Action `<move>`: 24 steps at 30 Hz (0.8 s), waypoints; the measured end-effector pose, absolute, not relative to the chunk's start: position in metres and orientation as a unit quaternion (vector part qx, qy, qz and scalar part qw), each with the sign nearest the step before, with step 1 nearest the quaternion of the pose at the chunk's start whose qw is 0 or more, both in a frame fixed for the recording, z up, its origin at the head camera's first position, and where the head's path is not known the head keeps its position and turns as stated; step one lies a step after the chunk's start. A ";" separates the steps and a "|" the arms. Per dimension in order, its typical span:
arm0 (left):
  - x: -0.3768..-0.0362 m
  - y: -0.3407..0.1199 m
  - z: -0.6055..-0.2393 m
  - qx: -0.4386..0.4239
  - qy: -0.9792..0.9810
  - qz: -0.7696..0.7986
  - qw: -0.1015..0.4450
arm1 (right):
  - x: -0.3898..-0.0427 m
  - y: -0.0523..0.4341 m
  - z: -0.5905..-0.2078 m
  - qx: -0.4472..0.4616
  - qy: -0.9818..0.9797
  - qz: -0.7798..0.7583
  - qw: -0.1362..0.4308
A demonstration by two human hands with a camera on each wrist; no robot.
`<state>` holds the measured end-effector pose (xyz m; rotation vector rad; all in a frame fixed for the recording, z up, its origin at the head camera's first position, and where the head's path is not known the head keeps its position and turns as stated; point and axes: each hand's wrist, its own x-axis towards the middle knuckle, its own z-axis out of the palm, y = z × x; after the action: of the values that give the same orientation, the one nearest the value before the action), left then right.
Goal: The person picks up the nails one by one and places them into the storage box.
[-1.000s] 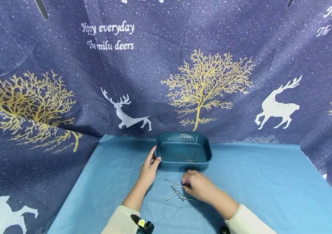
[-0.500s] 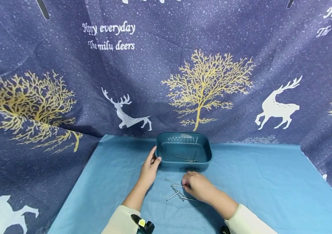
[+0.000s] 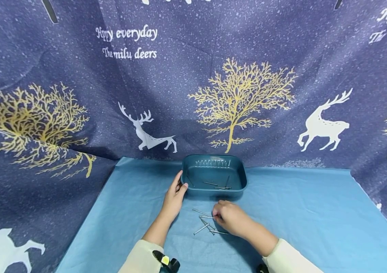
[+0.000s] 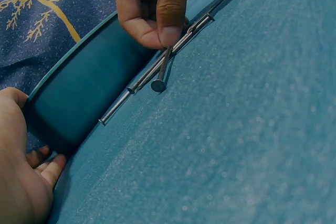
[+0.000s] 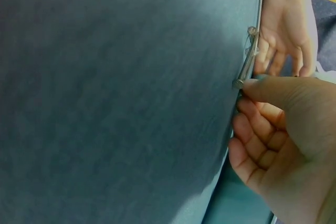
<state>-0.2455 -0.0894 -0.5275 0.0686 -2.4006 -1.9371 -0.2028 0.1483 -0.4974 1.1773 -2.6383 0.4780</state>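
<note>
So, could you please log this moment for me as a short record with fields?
Surface: blue cloth
Tray: teal tray, a few nails inside
Loose nails: small pile of nails in front of the tray
Left hand: left hand holds the tray's left end
Right hand: right hand, fingers pinching a nail from the pile

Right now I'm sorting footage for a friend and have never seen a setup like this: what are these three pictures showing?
A person wears three cameras: one on the head, one on each wrist. The head view looks down on a blue table cover in front of a deer-print curtain. The left hand holds the corner of a teal tray with a few nails inside. The right hand pinches one nail from a loose pile of nails on the cover. The wrist views show the same pinch close up.
</note>
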 end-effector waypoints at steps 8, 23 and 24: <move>-0.246 -0.089 -0.528 0.022 -0.776 -0.630 0.029 | -0.203 0.150 -0.493 0.380 -0.903 0.177 0.091; -0.245 -0.089 -0.528 0.024 -0.778 -0.627 0.034 | -0.206 0.149 -0.491 0.365 -0.900 0.191 0.142; -0.245 -0.089 -0.528 0.023 -0.777 -0.628 0.033 | -0.206 0.149 -0.490 0.362 -0.902 0.192 0.138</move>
<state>-0.2450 -0.0890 -0.5278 0.0715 -2.3914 -1.9315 -0.2062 0.1489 -0.4902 1.0470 -2.6075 0.5544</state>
